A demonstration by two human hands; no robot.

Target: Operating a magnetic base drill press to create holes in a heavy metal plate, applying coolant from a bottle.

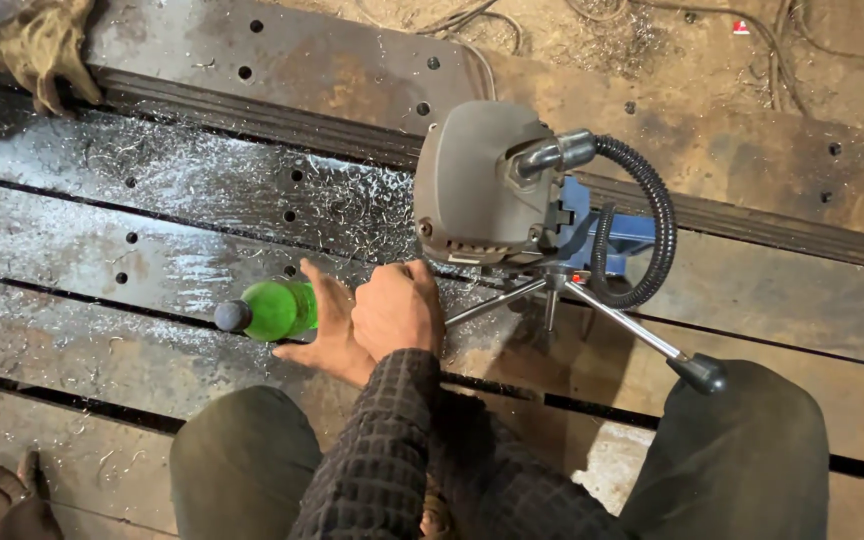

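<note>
Head view looks down on two bare hands held close together; the left hand has its fingers wrapped around a green bottle lying on its side, dark cap pointing away from the palm; the right hand sits just beside it, fingers curled together in a loose fist, and whether they grip anything I cannot tell; both rest over a steel plate drilled with holes and strewn with bright metal shavings; just beyond the right fingers stands a grey magnetic drill with a coiled black cable and a long feed handle; far off past the left fingers lies a worn glove.
</note>
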